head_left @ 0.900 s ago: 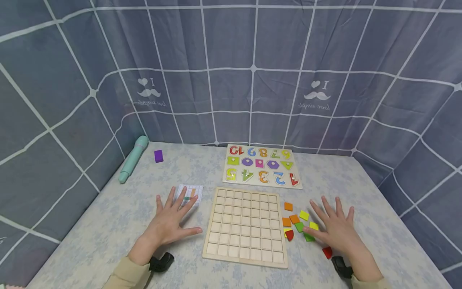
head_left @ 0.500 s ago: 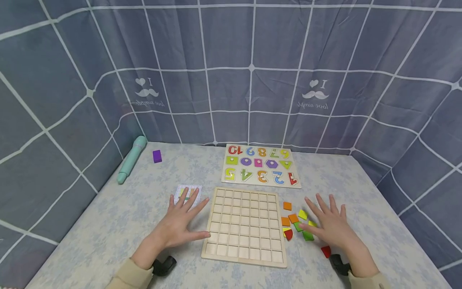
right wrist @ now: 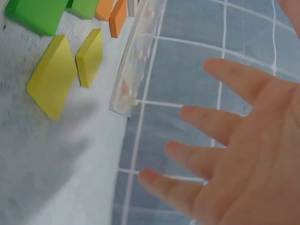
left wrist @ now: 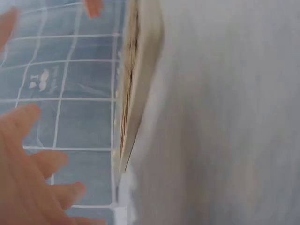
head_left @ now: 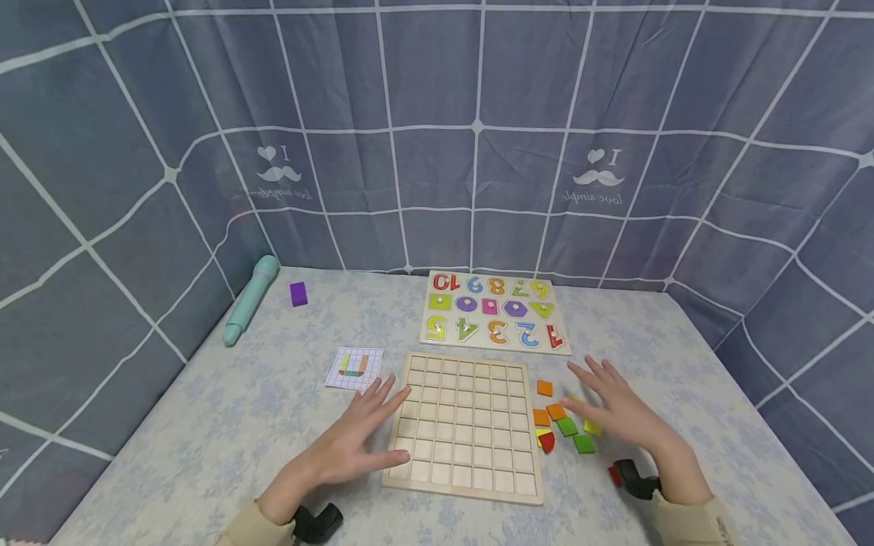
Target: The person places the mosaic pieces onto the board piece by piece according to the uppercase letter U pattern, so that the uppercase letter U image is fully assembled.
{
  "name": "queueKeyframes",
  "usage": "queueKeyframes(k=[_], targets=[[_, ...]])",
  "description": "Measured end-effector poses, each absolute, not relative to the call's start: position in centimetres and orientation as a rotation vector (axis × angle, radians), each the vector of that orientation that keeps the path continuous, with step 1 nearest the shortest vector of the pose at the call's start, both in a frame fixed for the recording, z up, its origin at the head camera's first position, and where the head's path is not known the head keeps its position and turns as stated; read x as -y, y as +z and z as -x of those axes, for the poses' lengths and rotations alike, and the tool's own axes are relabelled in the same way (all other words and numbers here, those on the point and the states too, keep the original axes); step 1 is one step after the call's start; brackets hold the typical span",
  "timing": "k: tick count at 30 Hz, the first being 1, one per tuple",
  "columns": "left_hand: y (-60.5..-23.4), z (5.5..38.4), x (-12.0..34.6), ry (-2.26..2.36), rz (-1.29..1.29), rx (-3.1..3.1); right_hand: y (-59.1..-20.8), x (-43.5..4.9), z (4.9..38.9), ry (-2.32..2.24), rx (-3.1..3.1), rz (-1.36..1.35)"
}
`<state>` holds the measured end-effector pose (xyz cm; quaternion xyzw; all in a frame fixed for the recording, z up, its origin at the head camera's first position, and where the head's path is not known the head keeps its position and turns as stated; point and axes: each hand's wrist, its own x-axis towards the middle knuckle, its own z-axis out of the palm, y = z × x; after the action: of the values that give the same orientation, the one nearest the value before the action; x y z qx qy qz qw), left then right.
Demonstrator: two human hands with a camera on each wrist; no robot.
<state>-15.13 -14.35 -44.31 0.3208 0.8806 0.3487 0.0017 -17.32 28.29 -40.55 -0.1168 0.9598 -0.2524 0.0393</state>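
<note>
My left hand (head_left: 348,447), fingers spread, reaches over the left edge of the wooden grid board (head_left: 467,428) and holds nothing. Just past its fingertips lies a pattern card (head_left: 354,368) printed with a coloured U shape. To the right of the board my right hand (head_left: 617,402) hovers with fingers extended above loose tiles, among them an orange tile (head_left: 545,388), a green tile (head_left: 583,444) and a red quarter-round tile (head_left: 547,442). A yellow tile (right wrist: 52,77) shows below that hand in the right wrist view; one yellow tile is partly hidden by the hand in the head view.
Behind the grid board lies a number and shape puzzle board (head_left: 495,312). At the back left are a teal microphone-shaped object (head_left: 251,301) and a purple block (head_left: 298,294). A grid-patterned curtain (head_left: 437,167) encloses the table's back and sides.
My left hand has moved right, off the card and over the board's edge. My right hand has shifted left and away from me, over the tiles. The tiles have stayed put.
</note>
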Motion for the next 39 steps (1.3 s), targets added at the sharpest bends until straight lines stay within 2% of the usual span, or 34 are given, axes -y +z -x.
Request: queueKeyframes(k=[12, 39], targets=[[-47.0, 16.0, 14.9, 1.21, -0.941, -2.766, -43.6, -29.7, 18.7, -1.301, -2.848, 0.233], [-47.5, 16.3, 15.1, 0.926, -1.044, -2.763, -46.2, -30.7, 19.5, -1.212, -2.833, 0.151]])
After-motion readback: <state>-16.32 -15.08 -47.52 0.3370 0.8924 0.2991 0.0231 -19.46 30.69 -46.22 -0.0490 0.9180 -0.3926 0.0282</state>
